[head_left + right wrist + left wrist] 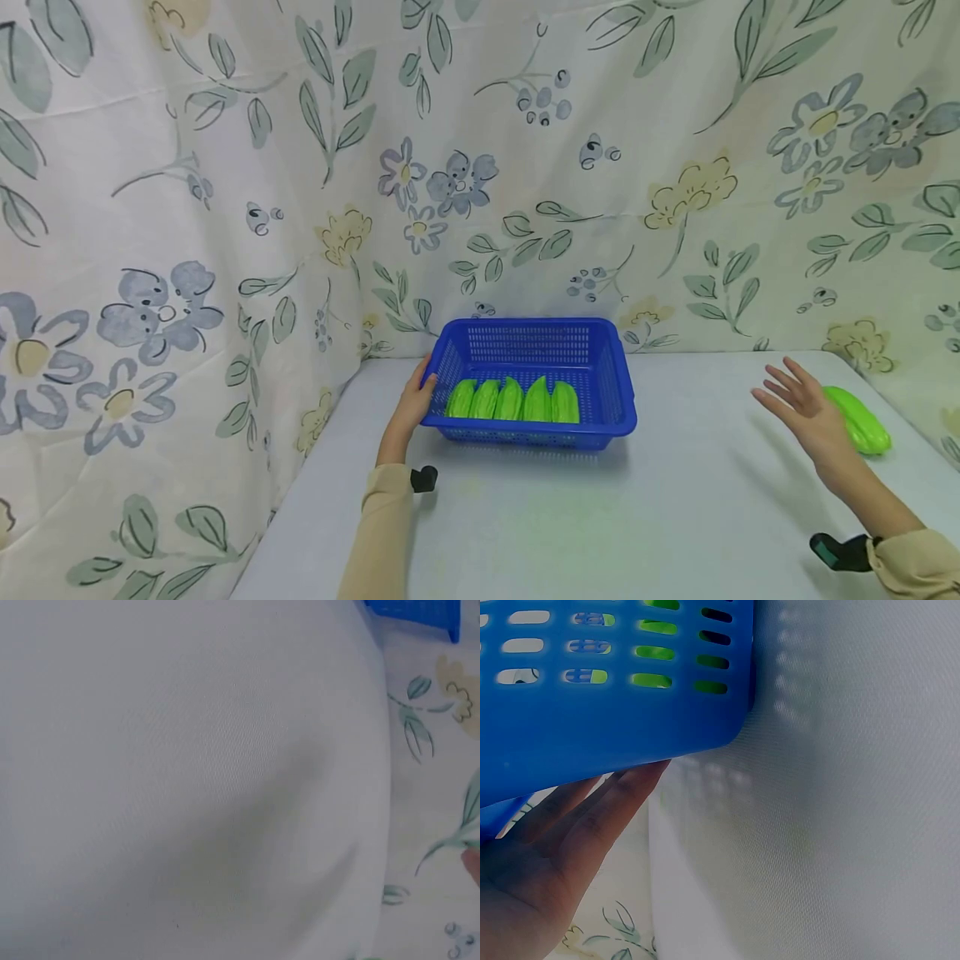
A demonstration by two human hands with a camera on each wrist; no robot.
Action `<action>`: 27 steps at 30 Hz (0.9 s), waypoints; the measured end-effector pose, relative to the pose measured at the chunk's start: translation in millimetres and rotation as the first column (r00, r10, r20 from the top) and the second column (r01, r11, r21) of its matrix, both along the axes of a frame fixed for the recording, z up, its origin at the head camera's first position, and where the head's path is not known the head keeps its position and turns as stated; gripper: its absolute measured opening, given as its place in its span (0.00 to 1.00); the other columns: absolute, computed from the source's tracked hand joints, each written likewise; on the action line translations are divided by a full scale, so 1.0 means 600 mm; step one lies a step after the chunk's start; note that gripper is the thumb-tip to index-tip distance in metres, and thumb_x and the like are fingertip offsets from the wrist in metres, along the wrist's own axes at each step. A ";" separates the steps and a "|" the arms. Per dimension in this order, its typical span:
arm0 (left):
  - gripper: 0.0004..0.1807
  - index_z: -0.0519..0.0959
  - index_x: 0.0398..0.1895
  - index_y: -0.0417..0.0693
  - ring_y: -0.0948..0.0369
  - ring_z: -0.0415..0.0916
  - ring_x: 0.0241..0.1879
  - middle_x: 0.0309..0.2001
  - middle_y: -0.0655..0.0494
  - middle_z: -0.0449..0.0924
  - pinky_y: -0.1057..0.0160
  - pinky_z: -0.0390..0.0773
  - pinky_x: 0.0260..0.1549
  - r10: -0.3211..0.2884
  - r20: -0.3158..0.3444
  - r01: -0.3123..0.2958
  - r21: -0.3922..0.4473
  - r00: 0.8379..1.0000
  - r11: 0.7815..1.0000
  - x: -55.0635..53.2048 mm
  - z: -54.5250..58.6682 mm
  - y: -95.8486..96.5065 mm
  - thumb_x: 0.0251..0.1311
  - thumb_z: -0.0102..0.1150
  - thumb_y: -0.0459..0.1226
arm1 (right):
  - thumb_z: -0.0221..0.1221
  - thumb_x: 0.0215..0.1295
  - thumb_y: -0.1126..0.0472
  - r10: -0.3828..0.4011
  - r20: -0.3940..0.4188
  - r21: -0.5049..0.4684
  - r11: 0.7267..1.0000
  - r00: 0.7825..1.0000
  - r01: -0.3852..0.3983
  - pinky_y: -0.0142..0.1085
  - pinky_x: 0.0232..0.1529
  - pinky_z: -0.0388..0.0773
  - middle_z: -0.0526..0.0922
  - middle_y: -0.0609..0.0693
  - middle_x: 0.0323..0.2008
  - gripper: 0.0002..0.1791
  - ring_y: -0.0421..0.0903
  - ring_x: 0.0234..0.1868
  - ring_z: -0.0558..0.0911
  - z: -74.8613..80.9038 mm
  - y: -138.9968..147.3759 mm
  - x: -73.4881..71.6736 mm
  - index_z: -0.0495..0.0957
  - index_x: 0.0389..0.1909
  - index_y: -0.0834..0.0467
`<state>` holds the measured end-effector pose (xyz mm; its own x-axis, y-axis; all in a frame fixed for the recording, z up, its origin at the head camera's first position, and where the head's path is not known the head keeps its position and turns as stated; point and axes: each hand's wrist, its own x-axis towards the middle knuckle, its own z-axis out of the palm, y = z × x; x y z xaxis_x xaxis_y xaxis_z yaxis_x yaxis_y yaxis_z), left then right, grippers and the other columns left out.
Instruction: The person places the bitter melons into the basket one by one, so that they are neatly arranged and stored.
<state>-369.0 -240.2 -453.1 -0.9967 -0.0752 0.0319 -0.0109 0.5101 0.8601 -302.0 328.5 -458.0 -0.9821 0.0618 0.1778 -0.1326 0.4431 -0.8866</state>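
Observation:
A blue plastic basket (pixel 525 429) with slotted walls stands on the table. Inside it, several bright green ridged vegetables (pixel 508 400) that look like bitter melons lie side by side along the near part. My left hand (pixel 408 408) holds the basket's left rim, thumb toward the inside and fingers along the outer wall; the left wrist view shows those fingers (pixel 611 817) against the blue wall. My right hand (pixel 806 417) hovers at the right with fingers spread, holding nothing. Another green vegetable (pixel 866 425) lies on the table just beyond it, partly hidden by that hand.
The white table (pixel 675 500) runs back to a flowered cloth (pixel 540 167) that hangs behind it and along both sides. In the right wrist view, the basket's corner (pixel 420 611) shows at the top edge.

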 end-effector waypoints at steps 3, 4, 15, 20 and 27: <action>0.30 0.47 0.78 0.50 0.37 0.44 0.76 0.78 0.40 0.45 0.32 0.49 0.70 -0.002 0.004 0.002 0.005 1.000 1.000 -0.001 0.000 -0.001 0.77 0.36 0.42 | 0.53 0.73 0.52 -0.007 -0.015 -0.009 1.000 1.000 0.007 0.07 0.51 0.61 0.51 0.29 0.75 0.43 0.13 0.65 0.59 -0.001 0.011 0.002 0.34 0.77 0.34; 0.30 0.47 0.78 0.50 0.37 0.44 0.76 0.78 0.40 0.45 0.32 0.49 0.70 -0.003 0.003 0.003 0.007 1.000 1.000 -0.001 0.000 -0.001 0.77 0.36 0.42 | 0.53 0.73 0.53 -0.009 -0.021 -0.014 1.000 1.000 0.009 0.07 0.50 0.62 0.52 0.28 0.75 0.43 0.11 0.62 0.60 -0.001 0.015 0.002 0.35 0.77 0.34; 0.30 0.47 0.78 0.51 0.37 0.44 0.76 0.78 0.41 0.46 0.32 0.49 0.70 0.001 0.004 -0.002 0.019 1.000 1.000 0.000 -0.001 -0.001 0.77 0.37 0.43 | 0.55 0.72 0.49 -0.105 -0.009 0.021 0.994 0.994 0.106 0.04 0.51 0.53 0.50 0.25 0.74 0.45 0.13 0.66 0.56 -0.012 0.052 0.009 0.34 0.76 0.31; 0.30 0.47 0.78 0.51 0.37 0.45 0.76 0.78 0.41 0.46 0.33 0.49 0.70 0.003 0.009 -0.003 0.021 1.000 1.000 -0.001 -0.001 -0.001 0.77 0.37 0.43 | 0.56 0.71 0.54 -0.099 -0.014 -0.065 0.993 0.995 0.098 0.03 0.54 0.51 0.54 0.20 0.70 0.45 0.04 0.50 0.62 -0.017 0.071 0.010 0.36 0.76 0.33; 0.30 0.47 0.78 0.52 0.38 0.44 0.76 0.78 0.41 0.46 0.33 0.48 0.71 -0.003 0.010 0.002 0.029 1.000 1.000 0.000 0.000 -0.002 0.77 0.36 0.43 | 0.58 0.69 0.56 -0.140 -0.010 -0.122 0.983 0.990 0.138 0.04 0.55 0.53 0.56 0.18 0.68 0.47 0.03 0.43 0.64 -0.025 0.090 0.005 0.36 0.76 0.34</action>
